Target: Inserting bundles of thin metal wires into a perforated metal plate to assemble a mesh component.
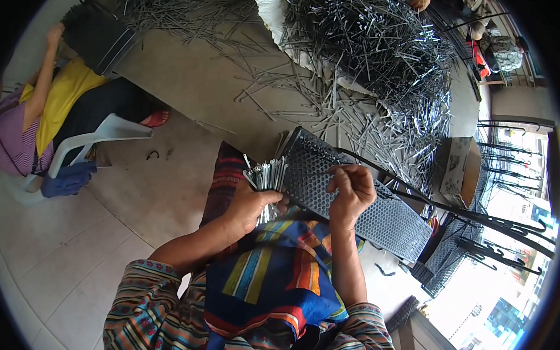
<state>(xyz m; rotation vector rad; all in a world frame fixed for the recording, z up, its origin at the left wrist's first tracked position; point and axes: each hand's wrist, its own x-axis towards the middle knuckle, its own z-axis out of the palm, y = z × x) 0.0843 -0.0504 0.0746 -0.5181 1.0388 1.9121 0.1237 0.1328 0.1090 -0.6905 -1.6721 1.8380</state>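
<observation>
My left hand [254, 208] is closed round a bundle of thin silvery metal rods [266, 175] with small looped ends, held upright over my lap. To its right, my right hand [353, 191] is raised with thumb and forefinger pinched together. Whatever is between them, if anything, is too small to make out. Beneath that hand slants a dark perforated panel [386, 224] with rows of small round holes. Its far left end stands near the top of the bundle. A striped, colourful cloth [265, 268] covers my lap.
A large heap of loose metal rods [374, 42] lies on the table [190, 73], spilling toward the panel. Dark hooked bars [510, 222] stick out at the right. A cardboard box [462, 168] stands beyond the panel. Another person [68, 108] sits on a white chair [100, 135] at the left.
</observation>
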